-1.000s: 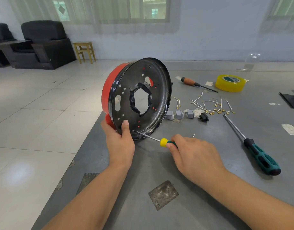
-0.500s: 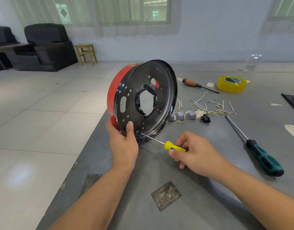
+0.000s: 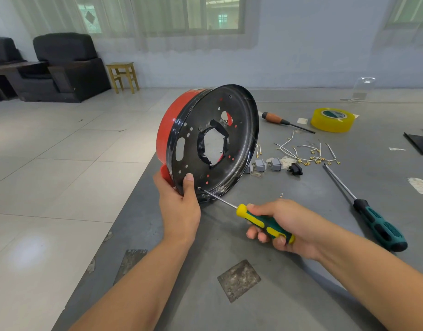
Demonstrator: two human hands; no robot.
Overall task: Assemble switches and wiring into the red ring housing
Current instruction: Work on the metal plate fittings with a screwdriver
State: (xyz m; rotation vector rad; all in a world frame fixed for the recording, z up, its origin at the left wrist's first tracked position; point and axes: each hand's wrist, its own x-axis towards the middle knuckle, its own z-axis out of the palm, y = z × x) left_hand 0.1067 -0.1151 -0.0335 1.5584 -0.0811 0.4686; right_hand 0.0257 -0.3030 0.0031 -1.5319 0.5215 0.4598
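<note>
The red ring housing (image 3: pixel 172 120) stands on edge near the left border of the grey surface (image 3: pixel 253 306), tilted back, its black perforated backplate (image 3: pixel 239 139) facing the person. The turning point of the step is low on that plate: the tip of the yellow-and-green screwdriver (image 3: pixel 265 224) meets a hole at the bottom rim, just beside the left thumb. The tool's long axis runs up and to the left from the right hand (image 3: pixel 287 225), whose fingers are wrapped around the handle. The left hand (image 3: pixel 179 206) grips the housing's lower edge, thumb pressed on the plate, fingers hidden behind the red side. Both hands are close; the left steadies, the right drives.

The housing is the only container here; through its taped central opening nothing fitted can be made out. The grey switches (image 3: pixel 267 164), a black switch (image 3: pixel 295 168) and the loose wires (image 3: pixel 306 151) with brass terminals lie on the surface to the right, well apart from it. Beyond lie a long teal screwdriver (image 3: pixel 377 225), a wooden-handled one (image 3: pixel 277 119) and yellow tape (image 3: pixel 333 119).
</note>
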